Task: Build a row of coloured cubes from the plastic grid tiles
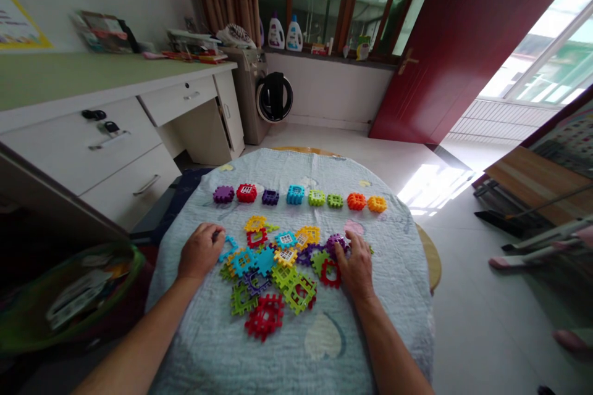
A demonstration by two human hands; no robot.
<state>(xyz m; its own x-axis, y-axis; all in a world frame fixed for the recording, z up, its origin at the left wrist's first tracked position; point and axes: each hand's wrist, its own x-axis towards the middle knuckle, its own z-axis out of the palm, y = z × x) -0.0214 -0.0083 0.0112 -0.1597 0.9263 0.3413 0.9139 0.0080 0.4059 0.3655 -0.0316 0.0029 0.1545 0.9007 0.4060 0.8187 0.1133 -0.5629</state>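
Flat interlocking plastic blocks with toothed edges lie in a loose pile on the cloth-covered table (189, 333). At the pile's left edge my left hand (200, 252) has its fingers curled in, closed at a light blue interlocking block (228, 248). On the right side, the thumb and fingers of my right hand (357, 264) are around the edge of a purple interlocking block (334, 242). Just below that hand is a red frame block (330, 273). Nearest me lies a red block (265, 317), beside a green frame block (300, 294).
Beyond the pile runs a row of several assembled cubes, from a purple one (223, 194) to a yellow one (377, 204). A white desk (125, 154) and a green basket (28, 345) stand at left. Behind are a washing machine (252, 95) and a red door (445, 43).
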